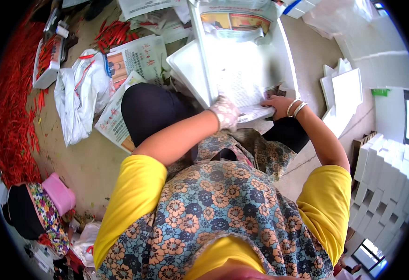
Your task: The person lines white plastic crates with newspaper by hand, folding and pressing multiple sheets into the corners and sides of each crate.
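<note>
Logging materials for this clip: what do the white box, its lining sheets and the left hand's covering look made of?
White box: likely foam, thick matte walls. Lining sheets: thin printed newsprint, creased. Left hand: a thin, pale, patterned glove, possibly fabric; unclear.

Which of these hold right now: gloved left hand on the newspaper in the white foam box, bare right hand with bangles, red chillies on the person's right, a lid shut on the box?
1. The left hand wears a patterned glove. True.
2. The right hand is bare, with bangles at its wrist. True.
3. Both hands rest on the newspaper sheet lining the white foam box. True.
4. The red chillies are heaped on the person's right. False: they lie on the floor at the person's left.
5. A lid is shut on the white foam box. False: the box is open.
</note>
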### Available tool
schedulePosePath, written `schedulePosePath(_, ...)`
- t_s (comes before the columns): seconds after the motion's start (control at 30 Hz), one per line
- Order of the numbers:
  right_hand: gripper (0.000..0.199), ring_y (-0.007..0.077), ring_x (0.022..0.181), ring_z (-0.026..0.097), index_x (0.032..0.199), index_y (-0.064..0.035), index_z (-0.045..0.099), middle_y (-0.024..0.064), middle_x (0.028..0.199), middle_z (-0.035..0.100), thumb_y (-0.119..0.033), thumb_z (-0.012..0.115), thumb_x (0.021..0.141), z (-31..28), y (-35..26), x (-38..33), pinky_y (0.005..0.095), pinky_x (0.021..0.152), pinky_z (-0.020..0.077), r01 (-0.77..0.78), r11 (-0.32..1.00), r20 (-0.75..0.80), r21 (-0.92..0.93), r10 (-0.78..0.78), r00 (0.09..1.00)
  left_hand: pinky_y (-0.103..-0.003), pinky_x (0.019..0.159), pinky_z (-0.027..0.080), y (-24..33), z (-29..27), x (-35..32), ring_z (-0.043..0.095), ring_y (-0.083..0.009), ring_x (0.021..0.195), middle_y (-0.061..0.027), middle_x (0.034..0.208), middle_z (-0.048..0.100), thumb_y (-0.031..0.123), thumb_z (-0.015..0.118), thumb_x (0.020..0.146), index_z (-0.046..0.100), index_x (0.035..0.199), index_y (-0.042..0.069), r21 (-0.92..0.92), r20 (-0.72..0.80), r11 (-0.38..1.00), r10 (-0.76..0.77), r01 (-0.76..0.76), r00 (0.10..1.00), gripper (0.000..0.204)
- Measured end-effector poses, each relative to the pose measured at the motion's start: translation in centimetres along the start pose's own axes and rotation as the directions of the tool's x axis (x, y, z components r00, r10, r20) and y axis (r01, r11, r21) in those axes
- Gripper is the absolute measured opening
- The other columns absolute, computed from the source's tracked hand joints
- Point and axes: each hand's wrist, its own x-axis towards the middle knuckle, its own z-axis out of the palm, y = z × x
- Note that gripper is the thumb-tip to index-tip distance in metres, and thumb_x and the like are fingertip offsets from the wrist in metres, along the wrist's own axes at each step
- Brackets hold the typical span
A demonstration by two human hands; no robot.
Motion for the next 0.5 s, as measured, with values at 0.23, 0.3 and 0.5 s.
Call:
schedulePosePath(0.23, 0.053, 0.0225, 0.101, 0.062, 0.115, -0.0051, 0.058, 0.0133, 0.108, 0.065, -0.048, 0.057, 0.084, -2.9, 3.6, 0.9, 0.0288, 0.088, 0.0472, -0.554, 0.185, 0.437, 0.811, 0.438, 0.786, -0.042, 0.096, 0.032, -0.3, -0.4, -2.0, 0.058, -0.0266, 0.090, -0.0082, 0.088, 0.066, 0.064, 0.057, 0.076, 0.068, 0.107, 0.008, 0.199, -0.025, 0.976, -0.082, 0.085, 0.996, 0.065)
schedulePosePath(0.3, 0.056, 0.0262, 0.105, 0.060, 0.111, -0.0012, 0.059, 0.0169, 0.110, 0.063, -0.050, 0.056, 0.084, -3.2, 3.2, 2.6, 0.0323, 0.090, 0.0460, -0.526, 0.333, 0.324, 0.783, 0.502, 0.801, -0.043, 0.096, 0.033, -1.1, 0.0, -0.8, 0.058, -0.0266, 0.090, -0.0082, 0.087, 0.066, 0.069, 0.057, 0.071, 0.069, 0.104, 0.007, 0.089, -0.019, 0.988, -0.124, 0.125, 0.992, 0.071)
schedulePosePath(0.5, 0.054, 0.0362, 0.101, 0.060, 0.123, 0.0010, 0.047, 0.0209, 0.113, 0.061, -0.031, 0.058, 0.081, 0.3, 6.4, 6.7, 0.0438, 0.088, 0.0462, -0.338, 0.880, -0.133, -0.334, 0.311, 0.941, -0.041, 0.084, 0.042, -2.2, 0.1, -2.1, 0.059, -0.0271, 0.082, -0.0086, 0.084, 0.064, 0.067, 0.051, 0.079, 0.067, 0.104, 0.008, -0.075, -0.514, 0.945, 0.236, -0.317, 0.825, 0.066)
